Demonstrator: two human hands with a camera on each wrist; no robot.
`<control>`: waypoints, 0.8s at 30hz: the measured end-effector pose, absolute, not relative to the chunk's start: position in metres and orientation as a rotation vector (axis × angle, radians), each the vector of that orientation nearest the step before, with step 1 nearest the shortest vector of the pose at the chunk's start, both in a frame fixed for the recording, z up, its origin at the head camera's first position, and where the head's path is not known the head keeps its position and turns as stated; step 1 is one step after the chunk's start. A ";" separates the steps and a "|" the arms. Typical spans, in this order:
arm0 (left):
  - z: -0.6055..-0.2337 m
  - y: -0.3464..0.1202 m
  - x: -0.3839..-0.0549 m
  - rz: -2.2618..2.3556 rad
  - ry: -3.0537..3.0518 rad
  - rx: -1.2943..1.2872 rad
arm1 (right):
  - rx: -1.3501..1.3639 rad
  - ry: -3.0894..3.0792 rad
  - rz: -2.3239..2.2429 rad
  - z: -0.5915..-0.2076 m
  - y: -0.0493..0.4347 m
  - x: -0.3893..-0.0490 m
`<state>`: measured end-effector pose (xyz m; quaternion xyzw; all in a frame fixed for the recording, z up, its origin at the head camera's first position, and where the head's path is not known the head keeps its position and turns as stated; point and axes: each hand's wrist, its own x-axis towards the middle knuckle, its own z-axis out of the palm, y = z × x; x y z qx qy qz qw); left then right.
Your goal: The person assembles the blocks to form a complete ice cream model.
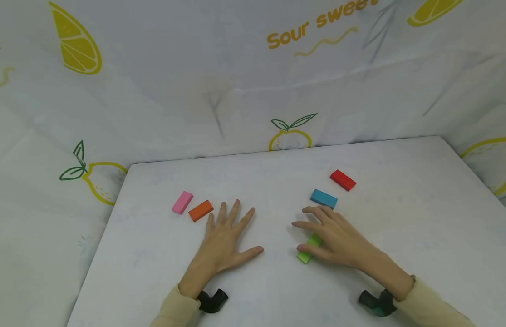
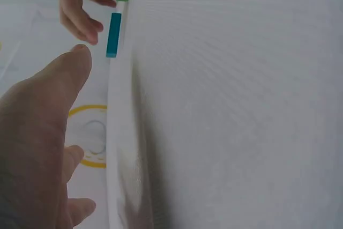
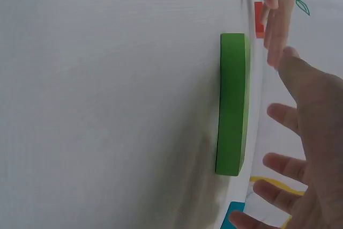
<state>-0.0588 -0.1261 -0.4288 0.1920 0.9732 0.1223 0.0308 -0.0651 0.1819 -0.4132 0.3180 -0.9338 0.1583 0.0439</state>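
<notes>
Five blocks on one white worktop [image 1: 420, 195], one of each colour; two bare hands. Green block [image 1: 303, 257] lies right of centre, directly under the right hand [image 1: 338, 240]. Right-hand fingers are spread and loosely bent, holding nothing; right wrist view shows a gap between them and the green block. Blue block [image 1: 324, 198] sits just beyond that hand's fingertips in the head view; red block [image 1: 343, 180] is farther back, near the blue one, not touching it.

Left hand [image 1: 224, 245]: fingers splayed wide, thumb out to the side, nothing held; left wrist view has it raised off the worktop. Nearest to it is the orange block [image 1: 201, 210], just beside the fingertips. Pink block [image 1: 182, 202] lies near the orange one, small gap between. So two blocks on the left, three on the right.

Two pale sleeves, left [image 1: 177, 309] and right [image 1: 430, 304]. Two black wrist pieces, one by each wrist, [image 1: 213, 302] and [image 1: 377, 303]. Behind: white cloth [image 1: 175, 91] with two lemon slices printed at the top.
</notes>
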 end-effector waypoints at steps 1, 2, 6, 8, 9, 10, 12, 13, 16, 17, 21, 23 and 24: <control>-0.429 -0.128 -0.059 0.377 3.005 0.590 | 0.998 -2.864 0.493 -0.413 0.184 -0.065; -0.430 -0.129 -0.059 0.376 3.013 0.589 | 1.025 -2.875 0.497 -0.413 0.186 -0.065; -0.431 -0.136 -0.059 0.369 3.051 0.578 | 1.127 -2.905 0.515 -0.412 0.193 -0.065; -0.430 -0.139 -0.060 0.370 3.072 0.569 | 1.158 -2.918 0.514 -0.412 0.196 -0.065; -0.430 -0.141 -0.060 0.375 3.078 0.560 | 1.170 -2.920 0.517 -0.412 0.197 -0.065; -0.430 -0.142 -0.060 0.378 3.085 0.554 | 1.178 -2.923 0.516 -0.412 0.197 -0.066; -0.430 -0.145 -0.060 0.392 3.090 0.541 | 1.180 -2.931 0.518 -0.412 0.198 -0.066; -0.430 -0.147 -0.060 0.397 3.093 0.538 | 1.176 -2.935 0.521 -0.413 0.198 -0.066; -0.430 -0.153 -0.060 0.413 3.098 0.530 | 1.168 -2.931 0.521 -0.415 0.197 -0.067; -0.430 -0.154 -0.061 0.414 3.103 0.528 | 1.170 -2.921 0.527 -0.415 0.197 -0.066; -0.429 -0.162 -0.062 0.417 3.124 0.520 | 1.188 -2.855 0.529 -0.418 0.195 -0.066; -0.429 -0.166 -0.063 0.416 3.134 0.512 | 1.199 -2.816 0.544 -0.420 0.194 -0.066; -0.428 -0.167 -0.063 0.417 3.137 0.505 | 1.199 -2.801 0.546 -0.421 0.193 -0.066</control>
